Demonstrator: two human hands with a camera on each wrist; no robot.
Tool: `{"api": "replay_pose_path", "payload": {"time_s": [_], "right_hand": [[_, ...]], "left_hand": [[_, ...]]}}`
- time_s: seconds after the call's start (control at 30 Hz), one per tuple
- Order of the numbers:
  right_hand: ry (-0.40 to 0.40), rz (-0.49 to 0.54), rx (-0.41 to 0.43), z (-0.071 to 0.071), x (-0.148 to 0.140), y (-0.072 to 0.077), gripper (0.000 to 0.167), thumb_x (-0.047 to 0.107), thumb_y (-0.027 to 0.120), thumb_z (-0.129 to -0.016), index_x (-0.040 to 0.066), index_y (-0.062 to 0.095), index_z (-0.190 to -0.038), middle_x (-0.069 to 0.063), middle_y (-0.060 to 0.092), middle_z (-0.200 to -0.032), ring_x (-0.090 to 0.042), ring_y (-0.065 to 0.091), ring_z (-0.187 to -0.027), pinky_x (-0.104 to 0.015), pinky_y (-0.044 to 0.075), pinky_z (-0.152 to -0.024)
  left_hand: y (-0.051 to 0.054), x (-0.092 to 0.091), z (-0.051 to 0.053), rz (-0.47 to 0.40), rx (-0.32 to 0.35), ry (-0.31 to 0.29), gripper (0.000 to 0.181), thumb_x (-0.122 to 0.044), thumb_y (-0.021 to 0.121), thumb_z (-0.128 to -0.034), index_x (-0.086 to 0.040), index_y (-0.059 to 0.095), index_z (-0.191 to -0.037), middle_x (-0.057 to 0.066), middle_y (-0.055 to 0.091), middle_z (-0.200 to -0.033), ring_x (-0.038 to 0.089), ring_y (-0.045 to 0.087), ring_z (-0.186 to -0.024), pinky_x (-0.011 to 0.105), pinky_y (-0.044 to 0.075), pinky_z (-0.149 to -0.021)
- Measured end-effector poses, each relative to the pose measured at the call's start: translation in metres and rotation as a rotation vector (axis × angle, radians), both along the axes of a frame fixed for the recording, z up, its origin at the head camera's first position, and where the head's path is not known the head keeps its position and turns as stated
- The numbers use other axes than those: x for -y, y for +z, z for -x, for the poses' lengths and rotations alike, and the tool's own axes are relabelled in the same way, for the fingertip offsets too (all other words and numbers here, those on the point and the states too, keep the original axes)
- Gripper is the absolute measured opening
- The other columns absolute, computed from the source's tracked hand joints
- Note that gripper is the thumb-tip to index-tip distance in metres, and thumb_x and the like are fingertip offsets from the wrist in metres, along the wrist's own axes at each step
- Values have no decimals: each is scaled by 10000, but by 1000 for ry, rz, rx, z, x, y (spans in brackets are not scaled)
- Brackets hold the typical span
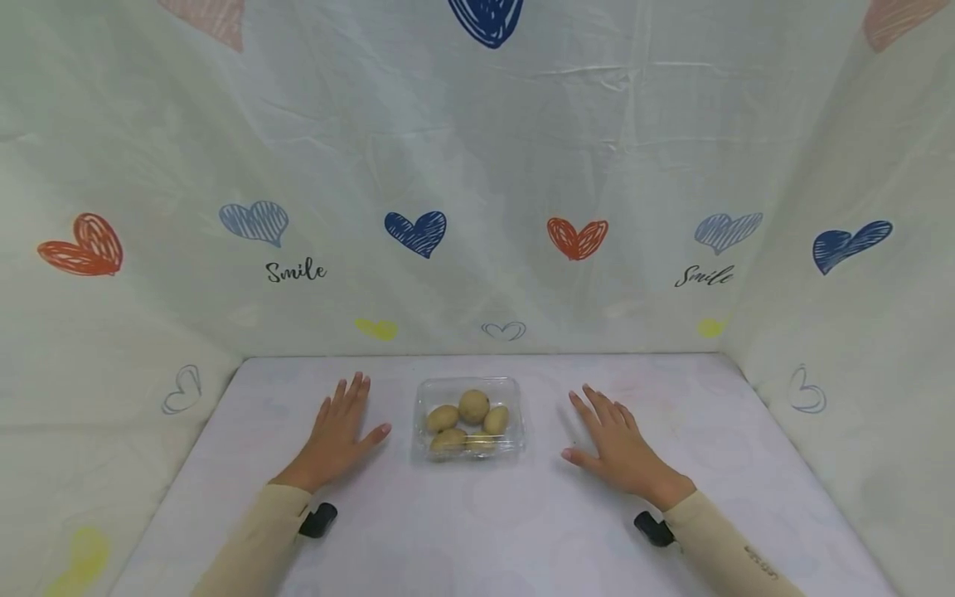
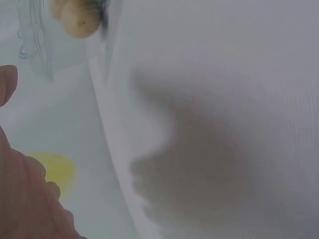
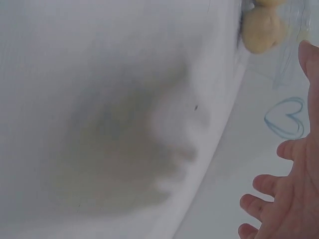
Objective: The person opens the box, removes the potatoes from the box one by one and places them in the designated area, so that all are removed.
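A clear plastic box stands near the back of the table, with several small round yellow-brown potatoes inside. To its left is my left hand, fingers straight and thumb spread toward the box. My right hand lies to the box's right in a mirrored pose, its fingers spread. Neither hand touches the box or holds anything. Each wrist view shows part of the hand, its shadow on the tabletop, and some potatoes at an upper corner.
The white tabletop ends at a pale cloth backdrop printed with hearts and the word Smile. Cloth walls close in on the left and right. A small black wrist camera sits by the left sleeve, another black camera by the right.
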State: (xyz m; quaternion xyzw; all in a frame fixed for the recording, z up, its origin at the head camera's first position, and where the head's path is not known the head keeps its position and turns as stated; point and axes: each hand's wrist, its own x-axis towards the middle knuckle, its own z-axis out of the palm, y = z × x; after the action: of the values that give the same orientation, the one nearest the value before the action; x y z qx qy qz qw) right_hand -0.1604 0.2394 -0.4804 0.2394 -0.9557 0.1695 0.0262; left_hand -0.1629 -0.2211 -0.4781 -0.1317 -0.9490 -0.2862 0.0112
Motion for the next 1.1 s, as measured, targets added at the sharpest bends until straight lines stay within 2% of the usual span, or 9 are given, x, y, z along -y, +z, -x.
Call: {"api": "replay_pose_path", "payload": {"time_s": [0.3, 0.47, 0.67, 0.87, 1.1], "right_hand": [[46, -6, -31, -3, 16, 1, 891, 481, 712, -994, 17, 311, -1640, -291, 276, -1674, -511, 313, -1512, -716, 240, -1194], [62, 11, -20, -5, 25, 2, 892, 471, 719, -991, 7, 316, -1637, -300, 282, -1669, -510, 312, -1513, -716, 237, -1198], [67, -3, -13, -5, 34, 1, 902, 488, 714, -992, 10, 309, -1641, -290, 273, -1674, -500, 299, -1524, -717, 242, -1204], [90, 23, -44, -5, 40, -1, 896, 513, 698, -999, 0, 324, -1631, -297, 290, -1660, -499, 320, -1510, -715, 266, -1190], [101, 35, -40, -7, 50, -3, 906, 481, 725, -989, -7, 315, -1633, -301, 284, -1662, -481, 305, -1523, -713, 272, -1190]], "left_hand": [[3, -13, -5, 31, -5, -40, 959, -477, 643, -1018, 88, 182, -1641, 275, 115, -1730, 530, 50, -1583, 707, 39, -1250], [3, -18, -6, 40, -17, -57, 995, -510, 653, -1001, 78, 175, -1647, 262, 107, -1737, 516, 48, -1590, 701, 38, -1255], [3, -23, -8, 39, -50, -84, 1022, -543, 671, -985, 80, 198, -1642, 271, 136, -1729, 534, 79, -1579, 718, 79, -1245], [1, -31, -10, 28, -84, -105, 1018, -517, 699, -969, 79, 218, -1639, 281, 179, -1717, 539, 114, -1571, 715, 108, -1241], [-1, -43, -12, 58, -41, -125, 1025, -511, 697, -972, 70, 190, -1648, 236, 143, -1737, 476, 73, -1602, 662, 81, -1274]]}}
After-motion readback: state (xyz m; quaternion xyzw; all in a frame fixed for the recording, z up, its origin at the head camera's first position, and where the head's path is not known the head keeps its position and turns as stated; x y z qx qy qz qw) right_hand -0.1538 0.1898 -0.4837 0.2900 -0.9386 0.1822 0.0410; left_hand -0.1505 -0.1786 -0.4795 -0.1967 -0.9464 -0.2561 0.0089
